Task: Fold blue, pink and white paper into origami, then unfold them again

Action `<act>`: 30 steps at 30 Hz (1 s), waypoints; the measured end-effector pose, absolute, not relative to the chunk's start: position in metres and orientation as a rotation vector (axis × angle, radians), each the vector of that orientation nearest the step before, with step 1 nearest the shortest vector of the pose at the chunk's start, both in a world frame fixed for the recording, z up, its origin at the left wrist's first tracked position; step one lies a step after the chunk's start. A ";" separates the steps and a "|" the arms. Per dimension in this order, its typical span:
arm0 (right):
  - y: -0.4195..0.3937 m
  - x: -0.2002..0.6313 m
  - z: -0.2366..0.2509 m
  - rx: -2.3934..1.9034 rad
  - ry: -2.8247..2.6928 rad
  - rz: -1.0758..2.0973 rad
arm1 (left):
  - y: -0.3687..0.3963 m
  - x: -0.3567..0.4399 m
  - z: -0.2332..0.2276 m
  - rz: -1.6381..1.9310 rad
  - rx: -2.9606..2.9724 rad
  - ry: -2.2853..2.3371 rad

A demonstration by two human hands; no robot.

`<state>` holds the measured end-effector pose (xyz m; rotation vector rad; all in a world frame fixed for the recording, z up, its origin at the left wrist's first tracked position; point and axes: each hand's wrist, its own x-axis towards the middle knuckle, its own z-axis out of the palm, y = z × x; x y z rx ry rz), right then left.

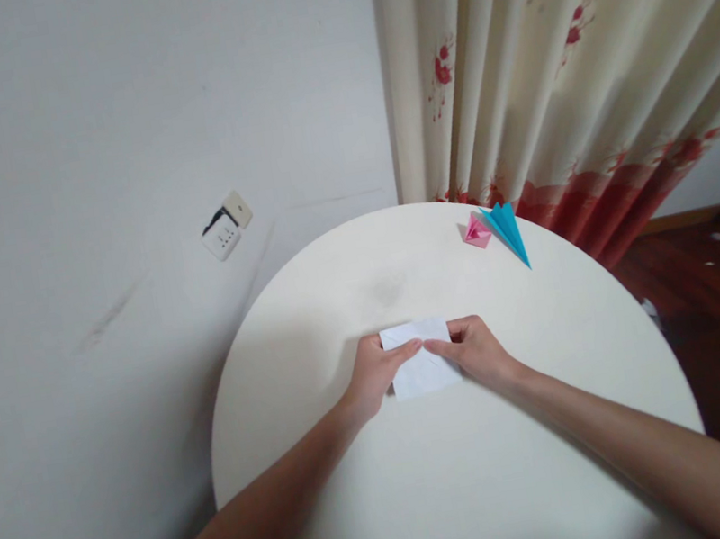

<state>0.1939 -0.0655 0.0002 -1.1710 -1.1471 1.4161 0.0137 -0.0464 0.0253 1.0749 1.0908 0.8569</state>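
Paper [427, 379], plain white with a faint bluish cast, is stretched flat between your two hands above the near-middle part of the round white table [477, 488]. Its outline is close to square, with straight edges and crisp corners, and it sits slightly turned, so the edge nearest you rises a little toward your right. Faint crease lines run across the upper left of its face, and a short, fine mark shows just below your thumbs; you can't tell from this view how many layers it has. Nor can you tell whether its underside touches the tabletop.

Your left hand [373, 371] grips the sheet by its left side, thumb laid across the face and the other fingers mostly hidden behind. Your right hand [478, 353] pinches it from the right side in the same way, its thumb pointing inward. The two thumb tips nearly meet around the middle of the upper half, and the lower half lies uncovered.

Well apart from it, near the far edge on your right, lie a pink folded paper piece [478, 233] and a pointed blue folded paper piece [510, 234], side by side.
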 end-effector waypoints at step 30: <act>-0.057 0.210 0.011 -1.246 -1.154 1.209 | -0.024 -0.001 0.024 1.085 1.092 1.078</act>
